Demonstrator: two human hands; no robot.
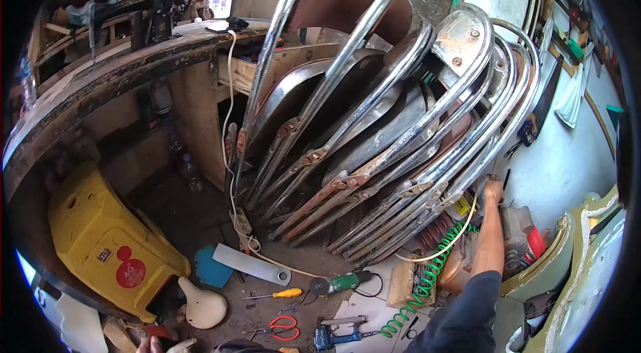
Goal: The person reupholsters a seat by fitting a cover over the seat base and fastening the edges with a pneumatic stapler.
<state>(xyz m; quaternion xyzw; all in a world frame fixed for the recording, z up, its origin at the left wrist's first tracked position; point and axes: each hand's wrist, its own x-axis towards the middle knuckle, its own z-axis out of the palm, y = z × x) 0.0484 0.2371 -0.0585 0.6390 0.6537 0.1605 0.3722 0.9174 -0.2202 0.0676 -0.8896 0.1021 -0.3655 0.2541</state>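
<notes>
Yellow container (463, 205) sits near the right hand (493, 189), contents hidden

Chrome chairs (384, 139), rusty joints, tilted, packed together

**Shiny chrome, rust and worn wood**

Metal chair frames (339, 62) have glossy, chrome-like tubes, rough with rust around the joints. The sewing machine (147, 6) is dark-coated metal; the wooden bench (120, 64) looks matt and scuffed. The yellow stool (97, 219) is smooth plastic, the coiled hose (435, 266) glossy plastic, the saddle (204, 304) smooth and matt.
</notes>
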